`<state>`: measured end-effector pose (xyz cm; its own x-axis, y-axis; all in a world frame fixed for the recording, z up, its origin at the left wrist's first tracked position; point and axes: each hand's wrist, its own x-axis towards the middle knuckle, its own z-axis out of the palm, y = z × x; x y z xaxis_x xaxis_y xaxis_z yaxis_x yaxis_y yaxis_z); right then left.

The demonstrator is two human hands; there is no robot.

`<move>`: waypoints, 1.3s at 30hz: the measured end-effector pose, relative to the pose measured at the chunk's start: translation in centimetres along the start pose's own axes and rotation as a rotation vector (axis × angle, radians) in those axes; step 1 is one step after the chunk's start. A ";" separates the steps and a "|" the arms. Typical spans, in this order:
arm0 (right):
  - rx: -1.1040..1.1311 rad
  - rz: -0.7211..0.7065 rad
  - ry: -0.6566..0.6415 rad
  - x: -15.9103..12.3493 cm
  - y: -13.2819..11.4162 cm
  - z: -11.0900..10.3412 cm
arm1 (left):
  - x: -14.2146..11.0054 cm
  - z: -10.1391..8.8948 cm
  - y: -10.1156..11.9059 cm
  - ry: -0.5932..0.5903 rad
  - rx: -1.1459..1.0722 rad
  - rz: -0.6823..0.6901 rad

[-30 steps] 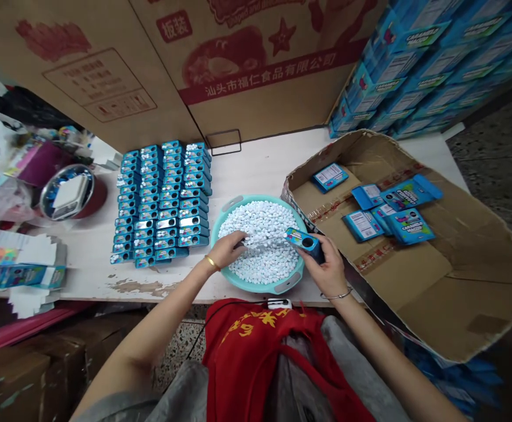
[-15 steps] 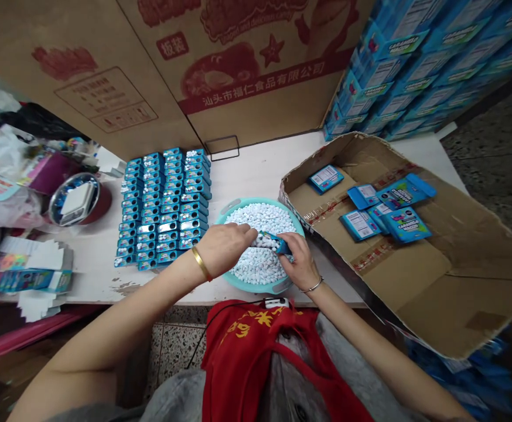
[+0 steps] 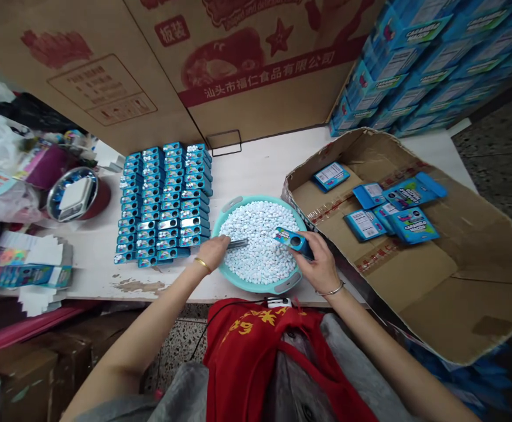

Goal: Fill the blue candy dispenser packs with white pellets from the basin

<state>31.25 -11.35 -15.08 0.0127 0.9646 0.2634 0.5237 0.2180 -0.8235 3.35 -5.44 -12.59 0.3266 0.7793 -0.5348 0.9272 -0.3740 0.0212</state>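
The left hand (image 3: pixel 213 253) is pinching a slim metal tool (image 3: pixel 237 244) above white candies (image 3: pixel 260 249) in a teal basin (image 3: pixel 256 286), while the fingers of the right hand (image 3: pixel 320 266) are gripping a blue candy case (image 3: pixel 294 241).

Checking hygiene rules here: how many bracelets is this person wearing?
2: a thin gold bangle on the left wrist and a thin silver bracelet on the right wrist; no others show.

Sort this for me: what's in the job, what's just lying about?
In use: left hand with slim metal tool; right hand with blue tin; teal basin of white candies; rows of blue tins.
Lying about: steel bowl; stacked blue cartons; flat card blanks.
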 end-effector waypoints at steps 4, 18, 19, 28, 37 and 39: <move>-0.021 0.048 0.042 -0.1 0.2 -0.6 | 3.8 4.9 3.4 0.095 -0.332 0.026; -0.006 0.063 0.057 -0.5 0.5 -0.1 | -1.1 -1.6 0.7 0.252 -0.522 0.326; -0.013 0.042 0.039 -0.4 0.4 0.2 | -1.7 -3.0 0.8 0.253 -0.493 0.358; -0.037 -0.126 -0.056 0.0 -0.8 2.1 | -3.5 -11.7 5.2 0.093 -0.003 0.364; -0.016 -0.118 -0.047 -0.3 -0.5 2.5 | -4.8 -13.2 7.8 0.202 0.165 0.353; -0.005 -0.091 -0.033 -0.4 -0.3 2.2 | -4.0 -11.6 5.4 0.260 0.146 0.286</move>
<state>29.17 -11.50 -16.07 -0.0628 0.9453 0.3200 0.5261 0.3038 -0.7943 9.17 -4.68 -0.53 0.6204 0.7275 -0.2930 0.7624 -0.6471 0.0077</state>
